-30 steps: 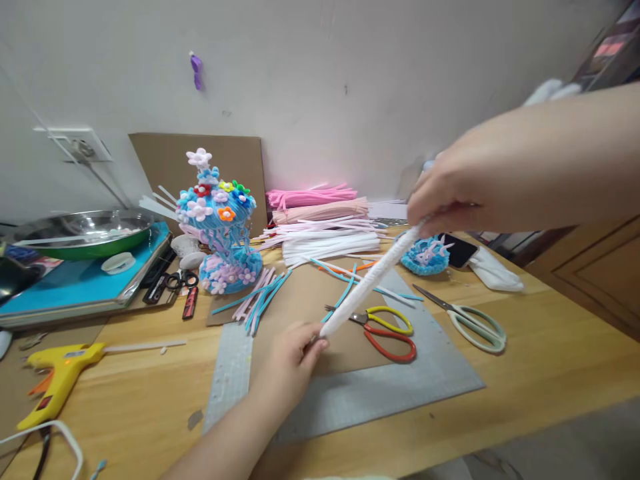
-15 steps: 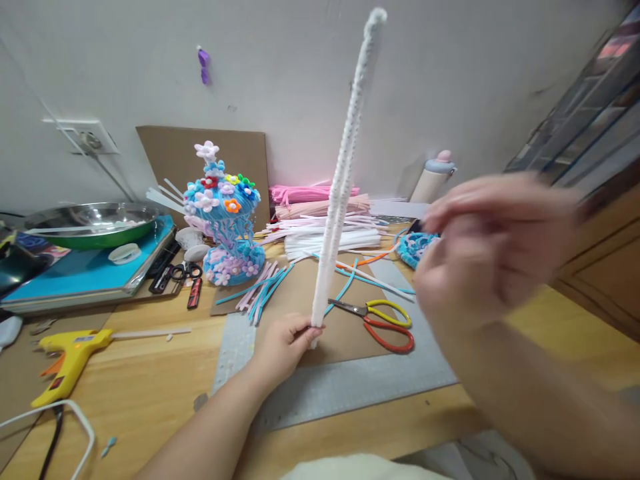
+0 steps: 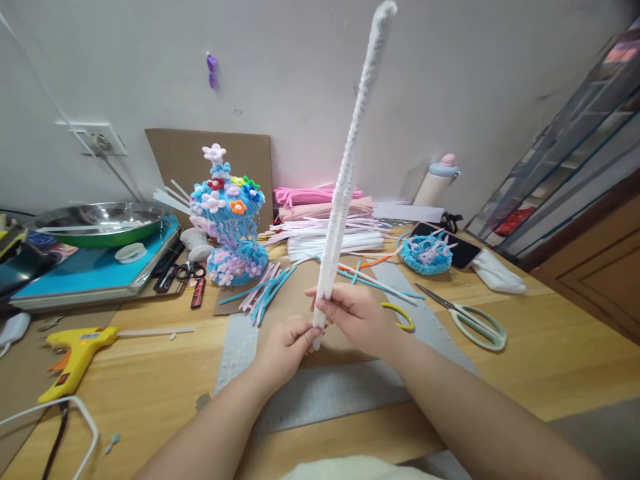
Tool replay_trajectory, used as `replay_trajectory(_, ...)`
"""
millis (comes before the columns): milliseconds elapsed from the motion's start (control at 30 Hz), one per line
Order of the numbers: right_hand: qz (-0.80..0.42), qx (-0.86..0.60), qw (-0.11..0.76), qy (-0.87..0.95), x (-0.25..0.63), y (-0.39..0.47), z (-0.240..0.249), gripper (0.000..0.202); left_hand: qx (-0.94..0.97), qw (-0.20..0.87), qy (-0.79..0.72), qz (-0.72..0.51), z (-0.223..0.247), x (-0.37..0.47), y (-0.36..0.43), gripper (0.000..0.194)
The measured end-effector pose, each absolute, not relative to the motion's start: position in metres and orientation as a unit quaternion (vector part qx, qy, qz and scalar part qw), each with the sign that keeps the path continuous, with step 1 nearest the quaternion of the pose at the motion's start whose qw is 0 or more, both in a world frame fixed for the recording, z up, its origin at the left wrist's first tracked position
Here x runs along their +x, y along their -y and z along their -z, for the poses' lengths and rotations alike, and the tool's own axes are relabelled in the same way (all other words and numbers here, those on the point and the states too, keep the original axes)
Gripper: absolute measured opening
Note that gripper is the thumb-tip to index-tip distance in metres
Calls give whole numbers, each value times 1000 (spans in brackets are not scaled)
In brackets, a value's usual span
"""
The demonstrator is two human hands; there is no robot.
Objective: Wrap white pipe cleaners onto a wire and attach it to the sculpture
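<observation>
A long bundle of white pipe cleaners (image 3: 345,183) stands nearly upright, leaning a little to the right, its far tip rounded. My left hand (image 3: 287,343) is closed on its bottom end, thumb against the front. Just above, my right hand (image 3: 353,317) pinches the same bundle between thumb and fingers. Beneath both hands is a piece of brown cardboard (image 3: 285,300) on a grey cutting mat (image 3: 320,400). Partly hidden behind my right hand, a yellow scissor handle (image 3: 403,317) shows.
On the left are a yellow glue gun (image 3: 77,353) and a blue flowered pipe-cleaner ornament (image 3: 230,207). Piles of pink and white pipe cleaners (image 3: 330,243) lie by the wall. Green-handled scissors (image 3: 477,327) and a blue woven pipe-cleaner piece (image 3: 427,253) are at the right.
My right hand has come down from the right and taken hold of the bundle's lower part. My left hand keeps its grip. The view has shifted slightly.
</observation>
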State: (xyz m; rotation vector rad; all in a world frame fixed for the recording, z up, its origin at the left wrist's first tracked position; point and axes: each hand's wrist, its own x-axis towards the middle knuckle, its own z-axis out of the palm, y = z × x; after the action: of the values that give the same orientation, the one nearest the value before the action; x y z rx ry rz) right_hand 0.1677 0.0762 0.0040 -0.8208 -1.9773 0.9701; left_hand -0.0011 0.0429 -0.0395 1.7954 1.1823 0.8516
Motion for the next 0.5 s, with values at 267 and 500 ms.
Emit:
replay_trajectory(267,-378,-326,375,781,171,-78,-2,28,714,400,-473,-326,43,1,-44,33)
replay_trajectory(500,-389,-334,359,780,175,-76,8,26,727,385,-473,-316,40,3,-44,29)
